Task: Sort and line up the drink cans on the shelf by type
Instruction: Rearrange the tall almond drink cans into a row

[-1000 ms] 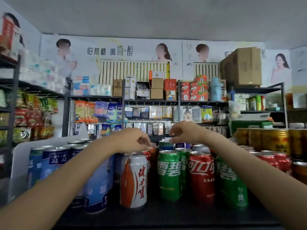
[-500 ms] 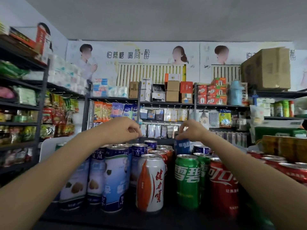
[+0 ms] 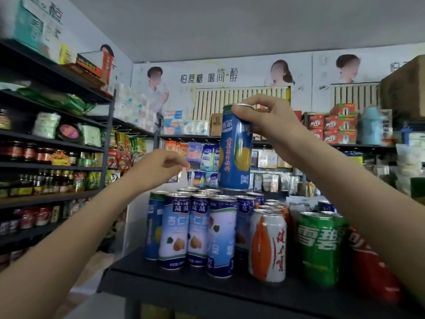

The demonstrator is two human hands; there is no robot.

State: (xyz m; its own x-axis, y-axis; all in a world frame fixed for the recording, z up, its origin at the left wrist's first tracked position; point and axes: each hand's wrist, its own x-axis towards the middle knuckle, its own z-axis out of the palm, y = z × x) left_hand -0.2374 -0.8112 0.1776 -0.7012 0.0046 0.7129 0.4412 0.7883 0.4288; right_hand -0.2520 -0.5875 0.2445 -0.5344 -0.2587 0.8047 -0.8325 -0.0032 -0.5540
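Gripping a tall blue can by its rim, my right hand holds it above the cans on the shelf; my left hand hangs loosely curled, holding nothing.

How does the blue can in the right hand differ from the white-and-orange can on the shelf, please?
The blue can is lifted above the rows, gripped at its rim by the right hand; the white-and-orange can stands on the black shelf, untouched. The blue can looks slimmer and bears yellow fruit art; the other, red script. Both are upright.
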